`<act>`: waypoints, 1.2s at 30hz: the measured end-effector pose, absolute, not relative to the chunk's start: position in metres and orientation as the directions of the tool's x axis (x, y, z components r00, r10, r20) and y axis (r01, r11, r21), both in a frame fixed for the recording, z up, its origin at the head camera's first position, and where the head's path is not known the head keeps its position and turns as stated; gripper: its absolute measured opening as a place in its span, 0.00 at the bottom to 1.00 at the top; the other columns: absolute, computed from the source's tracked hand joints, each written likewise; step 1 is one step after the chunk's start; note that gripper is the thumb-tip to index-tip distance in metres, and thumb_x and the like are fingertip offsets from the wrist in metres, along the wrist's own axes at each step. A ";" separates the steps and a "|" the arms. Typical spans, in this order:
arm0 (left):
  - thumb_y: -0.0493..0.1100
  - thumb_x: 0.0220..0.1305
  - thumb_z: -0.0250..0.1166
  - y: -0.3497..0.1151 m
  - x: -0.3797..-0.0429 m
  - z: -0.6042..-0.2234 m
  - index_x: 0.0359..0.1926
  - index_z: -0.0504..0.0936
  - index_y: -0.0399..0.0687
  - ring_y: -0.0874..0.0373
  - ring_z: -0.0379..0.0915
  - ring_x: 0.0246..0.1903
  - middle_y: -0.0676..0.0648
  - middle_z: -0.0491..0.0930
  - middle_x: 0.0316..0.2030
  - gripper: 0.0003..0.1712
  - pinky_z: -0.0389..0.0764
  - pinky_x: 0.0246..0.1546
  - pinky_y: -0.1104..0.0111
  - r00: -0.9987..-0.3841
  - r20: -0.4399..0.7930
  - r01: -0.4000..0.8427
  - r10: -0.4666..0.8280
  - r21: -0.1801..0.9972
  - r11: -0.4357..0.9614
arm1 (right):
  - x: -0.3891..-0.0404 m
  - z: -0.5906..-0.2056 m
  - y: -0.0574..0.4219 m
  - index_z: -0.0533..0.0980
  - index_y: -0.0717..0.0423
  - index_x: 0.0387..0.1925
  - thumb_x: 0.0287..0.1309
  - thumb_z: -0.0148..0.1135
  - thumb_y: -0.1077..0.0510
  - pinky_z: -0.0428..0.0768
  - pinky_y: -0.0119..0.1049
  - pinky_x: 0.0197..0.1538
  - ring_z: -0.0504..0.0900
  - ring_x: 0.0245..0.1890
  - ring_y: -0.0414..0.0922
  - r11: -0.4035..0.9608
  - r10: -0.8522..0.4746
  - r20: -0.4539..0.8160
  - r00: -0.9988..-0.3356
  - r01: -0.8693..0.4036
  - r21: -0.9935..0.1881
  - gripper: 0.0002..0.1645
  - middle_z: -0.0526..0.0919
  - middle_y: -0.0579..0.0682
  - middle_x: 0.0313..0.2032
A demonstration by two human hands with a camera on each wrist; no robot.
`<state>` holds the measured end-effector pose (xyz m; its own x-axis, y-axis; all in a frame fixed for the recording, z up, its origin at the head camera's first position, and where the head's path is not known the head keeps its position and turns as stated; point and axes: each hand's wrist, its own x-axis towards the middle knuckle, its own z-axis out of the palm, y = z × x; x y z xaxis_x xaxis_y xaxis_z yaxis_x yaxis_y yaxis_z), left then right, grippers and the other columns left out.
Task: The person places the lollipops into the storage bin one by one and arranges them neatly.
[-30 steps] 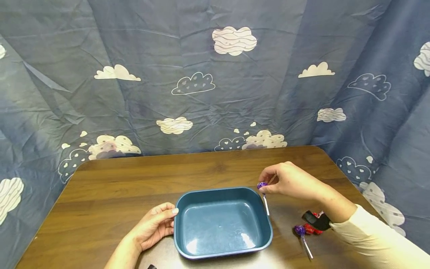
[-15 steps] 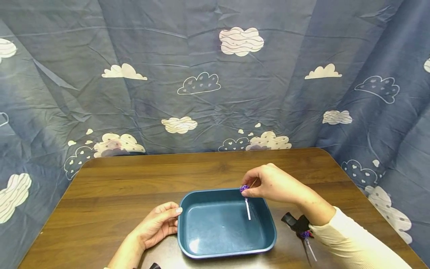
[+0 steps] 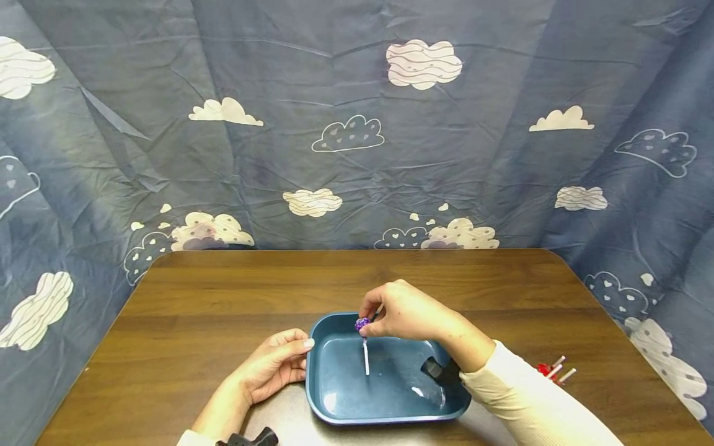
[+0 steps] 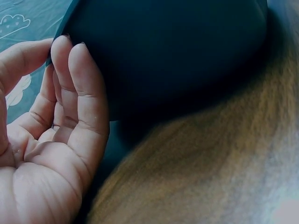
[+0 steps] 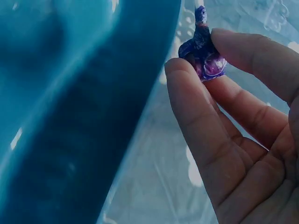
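A lollipop [image 3: 363,325] in a purple wrapper hangs over the blue plastic tray [image 3: 390,422], its white stick pointing down. The right hand [image 3: 409,313] pinches its wrapped head between thumb and fingertips, above the tray's back-left part. In the right wrist view the purple lollipop [image 5: 203,56] shows between the fingertips, next to the tray wall [image 5: 126,93]. At the tray's left side the left hand [image 3: 279,362] grips the rim, thumb on top and fingers against the outer wall. The left wrist view shows the fingers [image 4: 88,93] along that wall.
Several red-wrapped lollipops [image 3: 545,370] lie on the wooden table [image 3: 223,310] to the right, partly hidden by the right sleeve [image 3: 524,390]. A black wrist strap [image 3: 437,370] overlaps the tray. Behind the table hangs a blue cloud-patterned curtain [image 3: 334,80].
The right hand has carried the purple lollipop leftward from beyond the tray's right rim to over the tray. The left hand keeps its grip on the rim. The head view has shifted slightly.
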<state>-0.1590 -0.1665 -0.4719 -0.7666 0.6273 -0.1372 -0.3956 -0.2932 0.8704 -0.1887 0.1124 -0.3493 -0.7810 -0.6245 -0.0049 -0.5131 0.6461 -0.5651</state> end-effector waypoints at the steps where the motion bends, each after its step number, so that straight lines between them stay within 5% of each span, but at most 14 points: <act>1: 0.38 0.77 0.53 -0.166 -0.159 -0.472 0.38 0.79 0.55 0.65 0.79 0.30 0.57 0.82 0.31 0.11 0.83 0.38 0.70 -0.765 -0.133 -0.393 0.630 0.872 -0.293 | -0.189 -0.352 0.107 0.85 0.48 0.31 0.51 0.78 0.56 0.81 0.24 0.36 0.82 0.29 0.30 0.646 -0.634 -0.003 -0.773 -0.527 -0.552 0.07 0.87 0.36 0.28; 21: 0.38 0.77 0.53 -0.165 -0.166 -0.469 0.38 0.79 0.56 0.65 0.80 0.30 0.57 0.83 0.31 0.11 0.84 0.37 0.71 -0.762 -0.125 -0.397 0.635 0.865 -0.307 | -0.196 -0.381 0.045 0.84 0.49 0.24 0.50 0.79 0.52 0.73 0.28 0.28 0.74 0.23 0.34 0.704 -0.694 -0.113 -0.711 -0.637 -0.314 0.10 0.80 0.38 0.21; 36: 0.38 0.76 0.54 -0.168 -0.162 -0.471 0.37 0.79 0.56 0.67 0.79 0.29 0.58 0.83 0.30 0.11 0.83 0.35 0.72 -0.769 -0.153 -0.416 0.621 0.857 -0.305 | -0.192 -0.398 0.034 0.83 0.50 0.24 0.50 0.80 0.53 0.73 0.26 0.25 0.73 0.20 0.32 0.706 -0.692 -0.124 -0.711 -0.631 -0.322 0.11 0.80 0.38 0.20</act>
